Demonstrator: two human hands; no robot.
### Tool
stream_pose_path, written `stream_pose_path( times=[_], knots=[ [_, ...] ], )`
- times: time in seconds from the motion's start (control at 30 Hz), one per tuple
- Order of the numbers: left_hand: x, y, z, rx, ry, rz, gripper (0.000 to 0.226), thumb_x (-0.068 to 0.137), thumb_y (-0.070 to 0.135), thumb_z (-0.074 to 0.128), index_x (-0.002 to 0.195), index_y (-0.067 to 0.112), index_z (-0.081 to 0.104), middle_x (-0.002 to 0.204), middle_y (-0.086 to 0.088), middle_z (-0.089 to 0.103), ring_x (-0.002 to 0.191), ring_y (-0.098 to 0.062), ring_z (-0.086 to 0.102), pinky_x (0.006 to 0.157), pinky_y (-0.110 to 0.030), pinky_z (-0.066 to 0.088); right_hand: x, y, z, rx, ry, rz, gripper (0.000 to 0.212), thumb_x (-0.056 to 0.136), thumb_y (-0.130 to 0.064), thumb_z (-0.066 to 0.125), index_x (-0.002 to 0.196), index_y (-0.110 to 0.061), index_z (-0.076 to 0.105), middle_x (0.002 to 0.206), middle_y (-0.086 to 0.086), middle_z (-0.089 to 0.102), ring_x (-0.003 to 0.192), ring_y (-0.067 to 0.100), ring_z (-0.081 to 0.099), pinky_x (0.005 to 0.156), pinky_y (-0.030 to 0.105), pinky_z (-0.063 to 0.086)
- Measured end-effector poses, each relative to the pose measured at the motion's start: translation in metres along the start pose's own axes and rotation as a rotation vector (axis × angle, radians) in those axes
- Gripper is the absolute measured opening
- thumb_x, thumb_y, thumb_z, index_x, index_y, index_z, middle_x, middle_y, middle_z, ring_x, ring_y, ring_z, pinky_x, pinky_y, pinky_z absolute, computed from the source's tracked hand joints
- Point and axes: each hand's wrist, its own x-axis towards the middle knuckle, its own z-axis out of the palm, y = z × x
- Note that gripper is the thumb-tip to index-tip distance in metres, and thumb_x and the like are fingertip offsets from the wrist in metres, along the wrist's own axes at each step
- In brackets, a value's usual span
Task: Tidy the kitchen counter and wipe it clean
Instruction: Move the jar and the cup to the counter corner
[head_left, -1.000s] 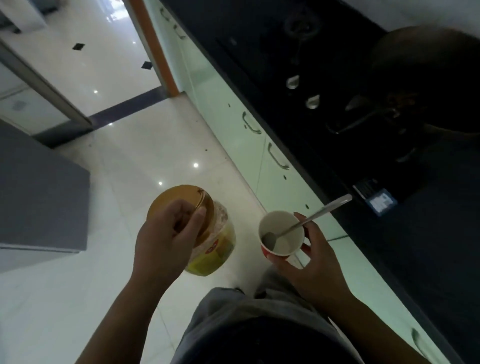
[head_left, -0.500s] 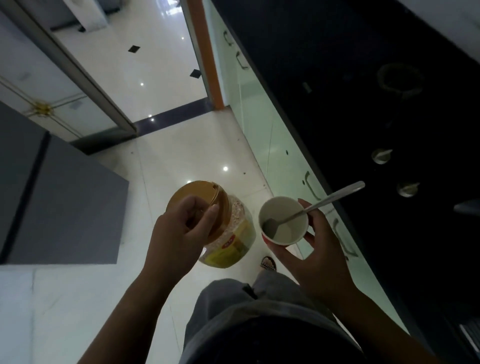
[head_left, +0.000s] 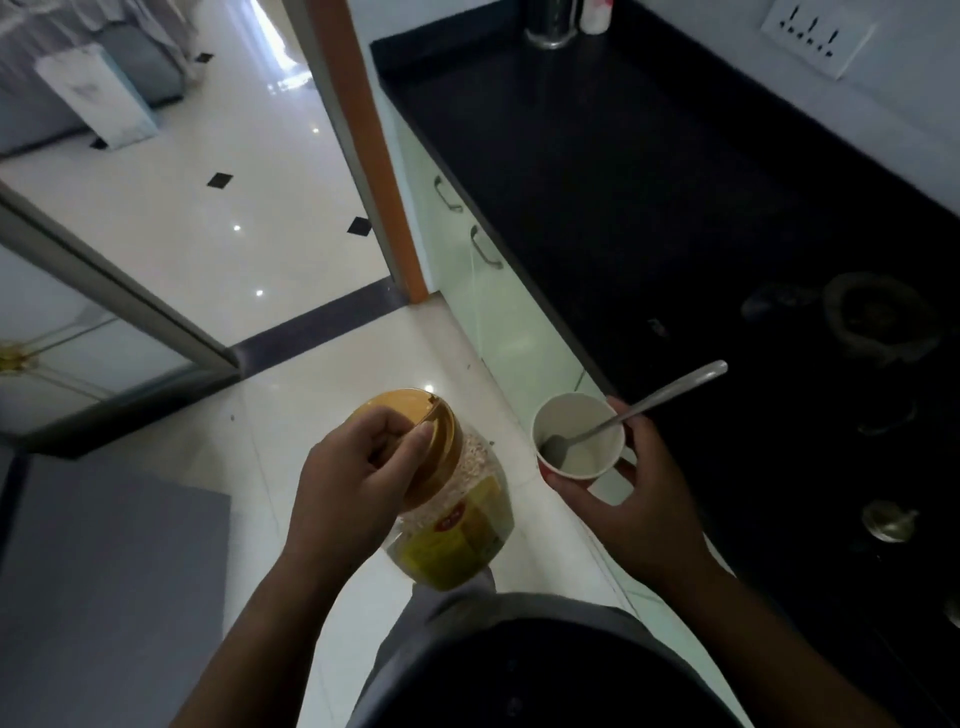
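My left hand (head_left: 358, 483) grips the gold lid of a clear plastic jar (head_left: 457, 525) with a yellow label and pale grains inside; the jar hangs tilted over the floor. My right hand (head_left: 634, 499) holds a small white paper cup (head_left: 587, 447) with a red outside. A metal spoon (head_left: 649, 405) stands in the cup, its handle pointing up and right over the counter edge. The black counter (head_left: 649, 171) runs along the right.
A dark gas hob with a burner (head_left: 878, 317) and knobs (head_left: 885, 519) sits on the counter at right. A steel container (head_left: 550, 23) stands at the counter's far end. Pale green cabinet doors (head_left: 498, 322) lie below. A doorway opens at upper left; a grey surface (head_left: 104, 571) is at lower left.
The view has swung toward the far end of the counter, and the hob has slid to the right edge. Both hands keep the same grips on jar and cup.
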Motion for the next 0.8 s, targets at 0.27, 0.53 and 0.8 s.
stream_pose_path(
  times=[0.27, 0.53, 0.8],
  knots=[
    [0.188, 0.026, -0.054, 0.014, -0.091, 0.208, 0.017, 0.085, 0.034, 0.061, 0.076, 0.019, 0.064, 0.065, 0.005, 0.065, 0.065, -0.013, 0.065, 0.059, -0.033, 0.054, 0.146, -0.072, 0.047, 0.073, 0.169, 0.023, 0.085, 0.064, -0.042, 0.081, 0.134, -0.035, 0.033, 0.135, -0.008, 0.048, 0.124, 0.011, 0.046, 0.101, 0.042, 0.045],
    [0.356, 0.069, -0.06, 0.009, -0.084, 0.307, 0.027, 0.084, 0.044, 0.056, 0.081, 0.018, 0.064, 0.072, -0.003, 0.066, 0.071, -0.018, 0.066, 0.067, -0.045, 0.058, 0.268, -0.097, 0.062, 0.171, 0.289, 0.062, 0.078, 0.063, -0.024, 0.084, 0.128, -0.027, 0.042, 0.119, -0.01, 0.059, 0.107, -0.008, 0.054, 0.078, 0.005, 0.047],
    [0.505, 0.119, -0.031, 0.12, -0.212, 0.432, 0.021, 0.082, 0.041, 0.058, 0.07, 0.024, 0.058, 0.06, 0.003, 0.059, 0.061, -0.011, 0.06, 0.054, -0.026, 0.052, 0.415, -0.12, 0.04, 0.255, 0.373, 0.051, 0.073, 0.061, -0.035, 0.082, 0.123, -0.036, 0.044, 0.11, -0.018, 0.06, 0.099, -0.011, 0.057, 0.073, 0.004, 0.047]
  ],
)
